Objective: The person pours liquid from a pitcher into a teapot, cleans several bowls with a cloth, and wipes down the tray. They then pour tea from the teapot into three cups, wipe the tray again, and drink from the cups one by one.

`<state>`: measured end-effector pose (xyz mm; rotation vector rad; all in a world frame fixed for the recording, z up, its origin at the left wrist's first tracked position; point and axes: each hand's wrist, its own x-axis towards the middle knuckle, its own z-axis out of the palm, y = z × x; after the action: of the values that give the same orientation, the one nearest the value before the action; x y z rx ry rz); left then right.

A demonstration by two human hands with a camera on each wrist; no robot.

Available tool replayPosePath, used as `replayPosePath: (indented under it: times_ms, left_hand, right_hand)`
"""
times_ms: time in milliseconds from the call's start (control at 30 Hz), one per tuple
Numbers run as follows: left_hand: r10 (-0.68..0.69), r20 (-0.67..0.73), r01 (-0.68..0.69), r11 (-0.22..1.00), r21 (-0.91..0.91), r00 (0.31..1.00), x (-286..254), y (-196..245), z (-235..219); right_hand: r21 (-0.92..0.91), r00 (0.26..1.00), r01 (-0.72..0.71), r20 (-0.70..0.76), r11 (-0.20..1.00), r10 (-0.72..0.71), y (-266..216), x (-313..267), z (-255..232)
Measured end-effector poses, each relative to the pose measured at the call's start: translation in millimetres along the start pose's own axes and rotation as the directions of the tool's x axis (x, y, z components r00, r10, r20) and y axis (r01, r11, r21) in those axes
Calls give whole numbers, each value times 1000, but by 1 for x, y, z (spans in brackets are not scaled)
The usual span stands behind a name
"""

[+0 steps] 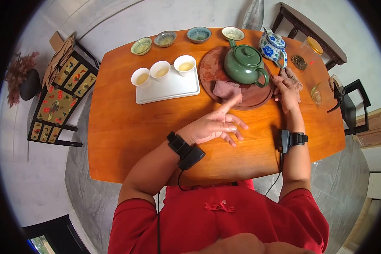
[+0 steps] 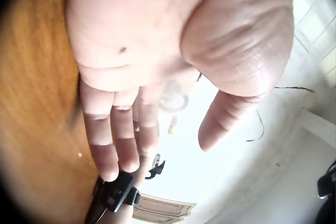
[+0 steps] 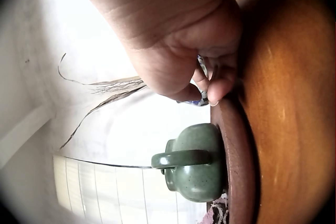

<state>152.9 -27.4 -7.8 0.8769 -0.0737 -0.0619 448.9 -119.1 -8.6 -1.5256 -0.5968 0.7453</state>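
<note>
My left hand [image 1: 218, 127] hovers over the table's near half with its fingers spread, holding nothing. Its index finger overlaps a folded pink cloth [image 1: 226, 89] on the round brown tray [image 1: 211, 70]. In the left wrist view the palm [image 2: 157, 24] shows bare. At the tray's right edge, my right hand [image 1: 288, 93] grips a crumpled brown cloth [image 1: 295, 78] on the table. Its curled fingers [image 3: 223, 82] show beside the tray's rim in the right wrist view, with the cloth mostly hidden. A green teapot [image 1: 243, 67] stands on the tray, its handle towards that hand.
A white tray [image 1: 169, 91] with three filled white cups [image 1: 160, 71] stands left. Several small bowls [image 1: 165, 39] line the back edge. A blue-and-white teapot [image 1: 271, 44], a jar of tea leaves [image 1: 311, 47] and a glass pitcher [image 1: 317, 94] stand right.
</note>
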Motion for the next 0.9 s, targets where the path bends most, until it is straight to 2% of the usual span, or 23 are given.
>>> replayPosePath:
  times_ms: [67,100,233,300,333,400,467,533,633,767,833,900]
  left_hand:
    - [97,-155,-94,995,26,983,-1,2,2]
    - [101,-199,-106,994,-16,975,-1,3,2]
    - [65,-160,-70,997,-22,985,-1,-2,-4]
    - [-60,-49,59,998,-29,997,0,-6,-7]
    - [-64,-49,62,997,-35,997,-1,-7,-8]
    - [7,-81,-5,1000,31,997,-1,3,3]
    - [43,-85,-43,999,-7,995,0,2,2]
    - [146,-236,-147,989,9,961,-1,0,3]
    - [171,-264,-180,984,-10,949,0,0,1]
    - [124,-198,-143,986,-82,972,0,-4,-8]
    - [35,-127,-53,989,-138,991,1,-11,-16]
    - [27,-131,-40,995,-93,991,1,-7,-10]
  right_hand:
    - [13,1000,6,10,1000,-6,0,0,0]
    - [13,1000,6,6,1000,-6,-1,0,0]
    - [-2,1000,1,-1,1000,-1,-1,0,0]
    - [-3,1000,-9,-8,1000,9,-1,0,1]
    - [2,1000,-3,-1,1000,3,-2,0,1]
    - [6,1000,-2,4,1000,2,0,0,0]
    - [-6,1000,0,6,1000,0,1,2,-1]
    - [-12,1000,-5,1,1000,5,-1,1,-1]
    - [-12,1000,-10,-5,1000,10,-2,-1,1]
    - [-20,1000,-9,-3,1000,9,-2,0,1]
    - [-27,1000,-13,-2,1000,13,-2,0,-1]
    - [-33,1000,-23,0,999,23,-2,0,0]
